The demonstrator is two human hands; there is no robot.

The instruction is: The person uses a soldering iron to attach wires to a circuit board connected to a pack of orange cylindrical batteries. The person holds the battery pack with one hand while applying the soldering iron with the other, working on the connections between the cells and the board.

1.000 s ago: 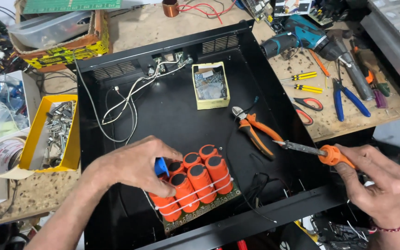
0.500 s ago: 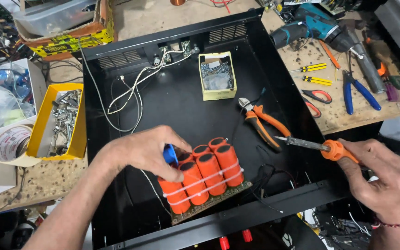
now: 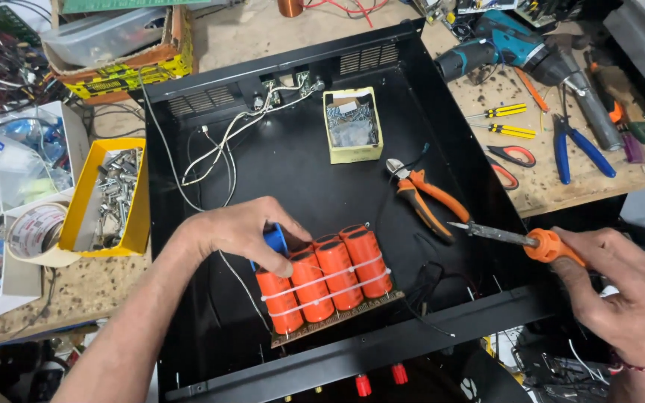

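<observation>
Capacitors (image 3: 334, 280), orange, four tied w/ white straps on a board, sit at the near edge of the black case (image 3: 300, 164). Left hand (image 3: 244, 235) lies on their far end, grip closed on a blue part (image 3: 274, 239). Right hand (image 3: 625, 287) is clamped on a soldering iron (image 3: 516, 239), tip near orange pliers (image 3: 423, 198). Board looks placed, not wired; white wires (image 3: 218, 153) lie loose toward the back edge.
</observation>
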